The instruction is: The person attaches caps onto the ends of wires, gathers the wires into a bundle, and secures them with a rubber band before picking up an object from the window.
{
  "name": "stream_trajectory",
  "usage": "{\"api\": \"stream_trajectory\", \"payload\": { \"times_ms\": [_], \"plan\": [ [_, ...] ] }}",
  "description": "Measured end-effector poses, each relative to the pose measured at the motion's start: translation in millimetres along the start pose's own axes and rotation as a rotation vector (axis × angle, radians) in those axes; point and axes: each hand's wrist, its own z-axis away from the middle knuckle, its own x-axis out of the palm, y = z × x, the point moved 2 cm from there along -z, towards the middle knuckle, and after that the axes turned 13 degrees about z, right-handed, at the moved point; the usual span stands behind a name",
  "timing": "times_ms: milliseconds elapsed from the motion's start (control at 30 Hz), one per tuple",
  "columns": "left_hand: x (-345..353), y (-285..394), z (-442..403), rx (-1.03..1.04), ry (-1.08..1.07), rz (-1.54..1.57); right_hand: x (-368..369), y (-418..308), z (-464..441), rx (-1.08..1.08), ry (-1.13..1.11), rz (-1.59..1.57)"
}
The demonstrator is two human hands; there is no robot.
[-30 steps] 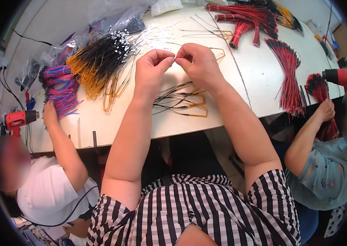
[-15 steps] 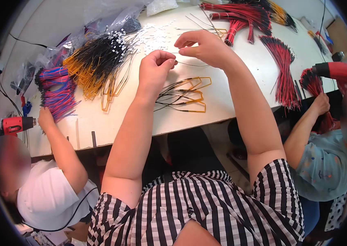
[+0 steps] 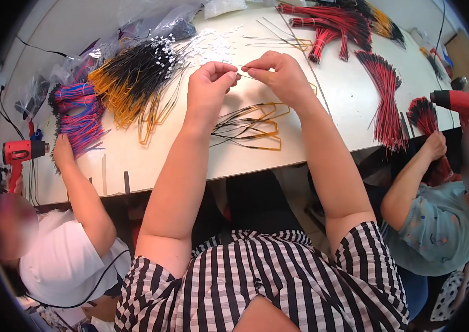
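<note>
My left hand (image 3: 212, 86) pinches a thin dark wire (image 3: 242, 74) between thumb and fingertips. My right hand (image 3: 277, 77), also closed in a pinch, grips the wire just to the right; the hold itself is partly hidden by the fingers. A bit of yellow wire shows beyond my right wrist. Below my hands lie several black wires with yellow looped ends (image 3: 262, 133). Left of my left hand is a large heap of black and yellow wires (image 3: 129, 83), many tipped with small white connectors. Loose white connectors (image 3: 215, 45) are scattered just beyond my hands.
Red-and-black wire bundles (image 3: 381, 102) lie at the right and back. Blue-and-red bundles (image 3: 79, 119) sit at the left. Co-workers sit on both sides, near a left heat gun (image 3: 24, 152) and a right heat gun (image 3: 455, 102). A few wires (image 3: 278, 41) lie at the back.
My right hand has come down toward my left, its fingers now pinched near the left fingertips. The co-worker's heat gun at the left has risen a little.
</note>
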Motion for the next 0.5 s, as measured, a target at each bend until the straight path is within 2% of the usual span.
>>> {"api": "stream_trajectory", "payload": {
  "times_ms": [267,400,500],
  "plan": [
    [-1.7,-1.5,0.4,0.054,-0.012,0.032,4.4,-2.2,3.1,-0.066,0.04,0.222],
    [-3.4,-0.2,-0.8,0.077,-0.039,0.02,3.4,-9.4,5.7,-0.092,0.081,0.163],
    [-2.8,-0.4,-1.3,0.048,-0.04,0.044,0.0,-15.5,6.8,-0.201,0.132,0.057]
  ]
}}
